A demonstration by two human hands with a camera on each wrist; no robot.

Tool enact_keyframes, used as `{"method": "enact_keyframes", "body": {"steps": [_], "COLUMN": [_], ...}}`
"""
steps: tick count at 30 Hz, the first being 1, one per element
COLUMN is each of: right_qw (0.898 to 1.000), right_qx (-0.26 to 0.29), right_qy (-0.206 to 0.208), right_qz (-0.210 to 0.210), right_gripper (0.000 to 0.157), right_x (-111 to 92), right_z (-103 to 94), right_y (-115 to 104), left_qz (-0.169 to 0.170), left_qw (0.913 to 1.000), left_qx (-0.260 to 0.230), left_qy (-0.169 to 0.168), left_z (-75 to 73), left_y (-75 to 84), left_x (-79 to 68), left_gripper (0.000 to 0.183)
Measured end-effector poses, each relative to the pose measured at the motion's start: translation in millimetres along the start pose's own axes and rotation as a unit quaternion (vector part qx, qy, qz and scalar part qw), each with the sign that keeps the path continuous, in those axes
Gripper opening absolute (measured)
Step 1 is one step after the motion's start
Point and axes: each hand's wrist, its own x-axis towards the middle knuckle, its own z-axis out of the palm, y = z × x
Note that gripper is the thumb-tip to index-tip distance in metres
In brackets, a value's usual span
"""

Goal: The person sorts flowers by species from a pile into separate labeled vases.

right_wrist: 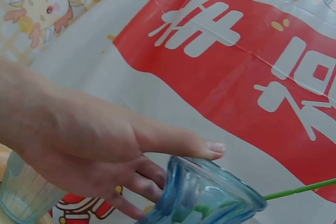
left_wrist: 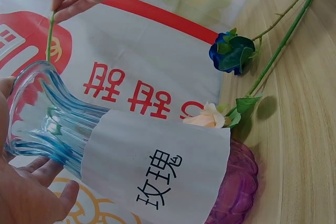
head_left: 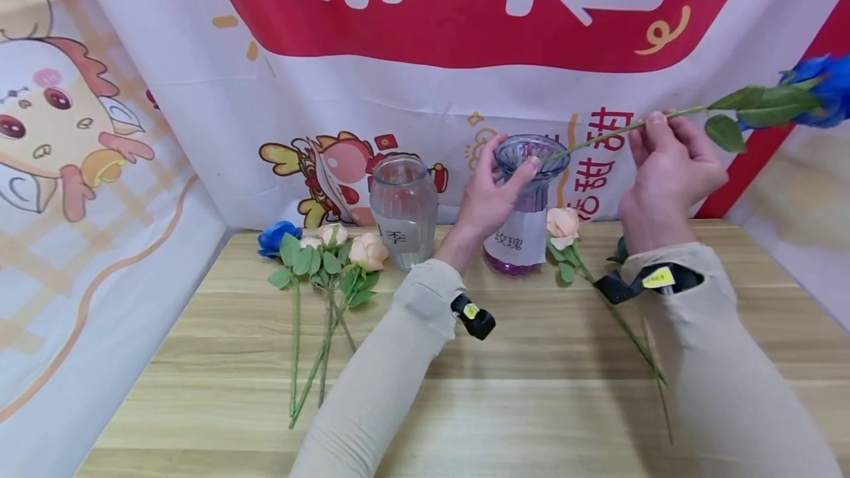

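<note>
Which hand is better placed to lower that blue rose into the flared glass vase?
Probably the right hand: it pinches the long-stemmed blue rose, its stem reaching the mouth of the flared glass vase. The left hand holds that vase near the top.

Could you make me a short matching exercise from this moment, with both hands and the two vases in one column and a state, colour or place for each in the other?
Column one
1. Left hand
2. Right hand
3. Flared vase
4. Clear vase

Column two
A. Purple at the base
B. Pinches the raised blue rose
C. Stands left of the other vase
D. Holds a vase near its rim

Pairs: 1-D, 2-B, 3-A, 4-C
</note>
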Motion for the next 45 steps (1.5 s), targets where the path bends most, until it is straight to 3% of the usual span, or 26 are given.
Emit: {"method": "enact_keyframes", "body": {"steps": [8,13,19,23,33,39,42,45], "right_qw": [0.999,0.995,0.988,0.980,0.946,0.935,0.930,0.932], "right_qx": [-0.027,-0.085,-0.144,-0.190,-0.297,-0.307,-0.301,-0.263], "right_qy": [-0.033,-0.046,-0.045,-0.049,-0.087,-0.120,-0.158,-0.195], "right_qz": [0.009,0.017,-0.007,0.016,0.092,0.132,0.142,0.153], "right_gripper": [0.033,0.030,0.024,0.026,0.036,0.043,0.050,0.050], "right_x": [-5.1,-10.6,-15.8,-20.0,-30.5,-32.8,-31.3,-29.8], "right_z": [13.3,17.0,19.6,20.1,19.2,9.0,-0.7,-11.6], "right_y": [30.4,50.6,64.1,66.6,59.6,54.1,50.9,44.7], "left_qz": [0.002,0.003,0.004,0.004,0.006,0.009,0.013,0.018], "left_qw": [1.0000,1.0000,0.9999,0.9998,0.9999,0.9998,0.9997,0.9995], "left_qx": [0.000,-0.003,-0.006,-0.014,-0.016,-0.017,-0.022,-0.024], "left_qy": [0.005,0.008,0.008,0.012,0.004,0.002,0.002,0.005], "left_z": [-1.8,-1.7,-1.6,-1.9,-0.8,-1.4,-0.5,0.0], "left_y": [-0.2,-0.7,-0.8,-1.1,1.1,1.5,1.3,1.2], "left_x": [-0.9,-1.3,-1.1,-1.0,-1.1,-2.0,-2.1,-1.6], "left_gripper": [0.075,0.074,0.074,0.073,0.073,0.074,0.074,0.074]}}
